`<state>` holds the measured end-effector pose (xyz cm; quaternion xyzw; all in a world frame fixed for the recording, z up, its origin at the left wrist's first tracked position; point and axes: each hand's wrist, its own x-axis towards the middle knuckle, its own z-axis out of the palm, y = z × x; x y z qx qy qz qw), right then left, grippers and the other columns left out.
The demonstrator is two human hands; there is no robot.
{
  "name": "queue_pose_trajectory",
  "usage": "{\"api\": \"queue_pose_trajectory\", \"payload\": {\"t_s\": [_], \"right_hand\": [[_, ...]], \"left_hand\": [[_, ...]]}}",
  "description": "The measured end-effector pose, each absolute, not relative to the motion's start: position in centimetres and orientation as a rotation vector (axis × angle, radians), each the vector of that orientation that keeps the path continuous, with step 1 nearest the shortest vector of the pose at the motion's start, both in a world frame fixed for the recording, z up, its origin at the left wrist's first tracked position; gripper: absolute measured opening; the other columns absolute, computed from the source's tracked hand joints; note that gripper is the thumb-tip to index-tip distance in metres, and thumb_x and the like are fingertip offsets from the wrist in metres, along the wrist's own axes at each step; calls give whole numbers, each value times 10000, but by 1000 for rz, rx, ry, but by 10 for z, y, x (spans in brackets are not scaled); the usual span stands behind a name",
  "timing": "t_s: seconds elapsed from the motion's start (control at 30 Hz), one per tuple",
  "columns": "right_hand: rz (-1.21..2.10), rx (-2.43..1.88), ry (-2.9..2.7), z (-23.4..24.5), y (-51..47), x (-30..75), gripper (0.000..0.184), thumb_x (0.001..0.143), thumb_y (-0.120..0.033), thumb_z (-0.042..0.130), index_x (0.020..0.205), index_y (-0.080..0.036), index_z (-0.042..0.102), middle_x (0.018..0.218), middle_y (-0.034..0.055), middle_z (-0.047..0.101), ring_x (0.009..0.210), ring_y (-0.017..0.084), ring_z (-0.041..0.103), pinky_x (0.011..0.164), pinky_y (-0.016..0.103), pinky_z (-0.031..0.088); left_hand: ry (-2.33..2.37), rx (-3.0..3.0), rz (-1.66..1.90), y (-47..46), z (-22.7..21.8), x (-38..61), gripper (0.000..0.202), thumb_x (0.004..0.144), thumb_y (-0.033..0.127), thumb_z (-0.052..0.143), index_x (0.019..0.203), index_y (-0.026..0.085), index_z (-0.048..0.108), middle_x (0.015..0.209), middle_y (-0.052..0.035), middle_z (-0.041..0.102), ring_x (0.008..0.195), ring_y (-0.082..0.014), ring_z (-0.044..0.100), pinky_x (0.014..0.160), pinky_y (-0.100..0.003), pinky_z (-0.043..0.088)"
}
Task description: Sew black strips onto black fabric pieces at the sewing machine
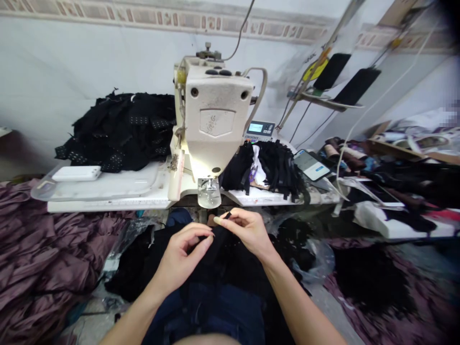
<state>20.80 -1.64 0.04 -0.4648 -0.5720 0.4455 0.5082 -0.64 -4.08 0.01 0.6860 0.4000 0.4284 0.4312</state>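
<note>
Both my hands work over a black fabric piece [219, 254] lying in my lap, just in front of the table edge. My left hand [181, 256] pinches the black fabric with curled fingers. My right hand [244, 230] pinches a small black strip end of the same fabric between thumb and forefinger. A cream industrial sewing machine [213, 124] stands right behind the hands, its presser foot [209, 189] lit by a small lamp.
A heap of black pieces [122, 129] sits left of the machine, with a white box [76, 173] on a clear tray. Black straps [269, 167] and a phone [312, 165] lie to the right. Purple cloth [43, 258] piles on the left floor; clutter fills the right.
</note>
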Motion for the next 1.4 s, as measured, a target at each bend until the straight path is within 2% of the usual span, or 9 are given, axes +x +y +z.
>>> {"api": "queue_pose_trajectory", "payload": {"t_s": [0.2, 0.47, 0.7, 0.83, 0.93, 1.1, 1.2, 1.3, 1.4], "right_hand": [[656, -1055, -1479, 17, 15, 196, 266, 947, -392, 811, 770, -195, 792, 798, 33, 673, 693, 164, 602, 578, 277, 451], [396, -1034, -1578, 20, 37, 193, 130, 984, -291, 775, 903, -207, 832, 841, 29, 681, 645, 148, 598, 575, 286, 494], [347, -1054, -1812, 15, 14, 203, 240, 1057, -333, 687, 1222, -242, 836, 1219, 124, 710, 1053, 255, 684, 941, 420, 581], [497, -1116, -1738, -1, 6, 206, 328, 1085, -386, 630, 1359, -283, 778, 1523, 124, 609, 1366, 300, 598, 1165, 490, 492], [673, -1106, -1601, -12, 4, 202, 367, 1101, -413, 581, 1403, -287, 748, 1600, 99, 571, 1471, 297, 541, 1259, 498, 410], [828, -1132, -1235, -26, 1, 193, 373, 1077, -442, 601, 1329, -233, 779, 1387, 101, 741, 1321, 290, 664, 1196, 464, 481], [945, -1142, -1146, -30, 0, 191, 378, 1049, -491, 637, 1232, -213, 817, 1133, 84, 812, 1131, 286, 728, 1081, 433, 551], [1015, -1138, -1079, -31, 2, 192, 407, 1017, -553, 669, 1161, -210, 836, 885, 52, 789, 946, 270, 731, 942, 393, 591], [1103, -1114, -1003, -36, 7, 193, 454, 978, -614, 704, 1140, -211, 833, 838, 43, 777, 891, 261, 723, 876, 366, 593]], "left_hand": [[1045, 2472, 1381, -18, 28, -1, 192, 996, 140, 709, 1168, 204, 765, 1258, -118, 741, 1120, -243, 714, 976, -386, 619], [849, 3031, 1211, 11, 24, -5, 334, 1032, 190, 672, 1361, 128, 673, 1297, -139, 783, 1213, -308, 736, 1049, -458, 642], [952, 2924, 1293, 5, 15, -4, 313, 1013, 169, 678, 1320, 110, 689, 1348, -204, 726, 1281, -333, 687, 1047, -466, 639], [970, 2931, 1225, 4, 15, -2, 348, 1017, 223, 685, 1349, 116, 681, 1368, -182, 727, 1280, -340, 671, 1056, -484, 634], [1025, 2951, 1223, 3, 14, 3, 348, 1028, 225, 673, 1360, 121, 678, 1325, -154, 757, 1255, -336, 678, 1044, -487, 639], [1129, 2940, 1223, 3, 13, 11, 344, 1047, 230, 650, 1372, 122, 678, 1357, -150, 749, 1255, -338, 681, 1046, -493, 634], [1171, 2925, 1193, 5, 11, 16, 353, 1053, 242, 637, 1386, 134, 678, 1380, -153, 738, 1265, -343, 677, 1047, -506, 632], [1210, 2913, 1186, 8, 11, 20, 372, 1051, 252, 638, 1401, 130, 673, 1392, -165, 730, 1267, -350, 671, 1041, -520, 633], [1231, 2914, 1196, 10, 11, 23, 383, 1047, 261, 643, 1405, 127, 671, 1386, -171, 731, 1259, -355, 672, 1034, -520, 634]]}}
